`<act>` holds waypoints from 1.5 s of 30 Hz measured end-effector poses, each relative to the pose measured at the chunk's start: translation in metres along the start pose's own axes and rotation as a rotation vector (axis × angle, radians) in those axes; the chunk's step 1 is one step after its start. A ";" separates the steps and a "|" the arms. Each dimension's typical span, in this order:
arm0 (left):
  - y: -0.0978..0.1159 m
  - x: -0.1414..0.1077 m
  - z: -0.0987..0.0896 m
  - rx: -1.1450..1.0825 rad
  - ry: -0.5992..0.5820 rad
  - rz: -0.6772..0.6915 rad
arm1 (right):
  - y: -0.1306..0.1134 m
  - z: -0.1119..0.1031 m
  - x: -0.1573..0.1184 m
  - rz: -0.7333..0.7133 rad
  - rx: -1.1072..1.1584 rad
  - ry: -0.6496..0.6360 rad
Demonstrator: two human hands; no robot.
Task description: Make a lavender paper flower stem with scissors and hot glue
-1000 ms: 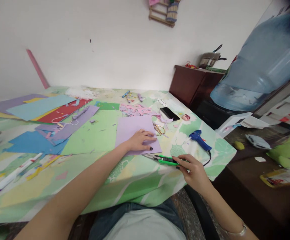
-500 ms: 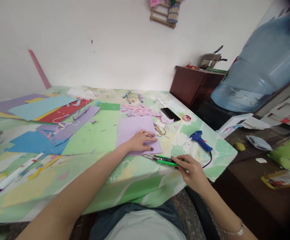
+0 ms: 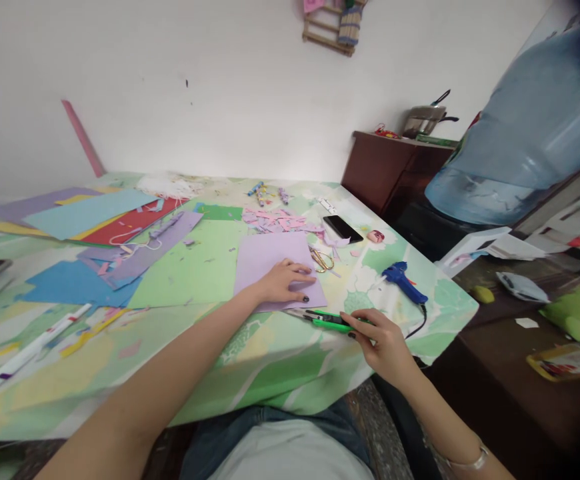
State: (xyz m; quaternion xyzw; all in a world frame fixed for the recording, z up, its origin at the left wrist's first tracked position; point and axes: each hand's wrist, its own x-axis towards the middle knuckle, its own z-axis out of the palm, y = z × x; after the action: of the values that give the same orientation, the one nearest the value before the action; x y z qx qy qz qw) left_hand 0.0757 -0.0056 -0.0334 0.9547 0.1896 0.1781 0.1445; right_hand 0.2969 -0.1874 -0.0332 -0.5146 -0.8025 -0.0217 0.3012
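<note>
My left hand (image 3: 286, 281) lies with its fingers spread on a sheet of purple paper (image 3: 273, 250). Between the thumb and fingers of my right hand (image 3: 377, 337) is the end of a green utility knife (image 3: 327, 320). The knife lies low near the table's front edge, its blade pointing left beside the purple sheet's lower edge; whether it touches the paper I cannot tell. Gold-handled scissors (image 3: 324, 260) poke out from the right side of the purple sheet. A light green sheet (image 3: 195, 267) lies to its left.
Pink paper scraps (image 3: 275, 221) and a black phone (image 3: 343, 229) lie behind the purple sheet. A blue glue gun (image 3: 404, 283) with a cord is at right. Coloured sheets (image 3: 90, 212) and a white marker (image 3: 30, 353) lie at left. A large water bottle (image 3: 515, 133) stands beyond the table.
The whole view has shifted slightly, with the scene sitting a little further right. My hands, the utility knife and the purple sheet keep nearly the same places relative to each other.
</note>
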 end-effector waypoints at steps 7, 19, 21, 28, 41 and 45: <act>0.002 -0.015 -0.010 -0.042 0.133 -0.096 | -0.001 -0.003 0.000 -0.007 -0.033 0.001; 0.036 -0.138 -0.043 -0.044 0.133 -0.201 | -0.003 -0.004 0.005 -0.020 -0.076 -0.009; 0.036 -0.141 -0.037 -0.004 0.153 -0.189 | -0.002 -0.005 0.004 -0.016 -0.072 -0.014; 0.050 -0.144 -0.023 0.234 0.145 -0.251 | -0.002 -0.004 0.003 -0.011 -0.066 -0.007; 0.081 -0.136 -0.005 0.477 0.131 -0.343 | 0.001 -0.009 -0.001 0.029 -0.084 0.018; 0.083 -0.132 0.000 0.442 0.127 -0.327 | 0.004 -0.009 -0.001 0.051 -0.067 0.057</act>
State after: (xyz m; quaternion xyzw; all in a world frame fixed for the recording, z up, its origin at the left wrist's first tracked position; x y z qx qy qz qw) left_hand -0.0122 -0.1335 -0.0426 0.9067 0.3839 0.1664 -0.0524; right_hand 0.3050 -0.1897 -0.0274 -0.5440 -0.7789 -0.0554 0.3071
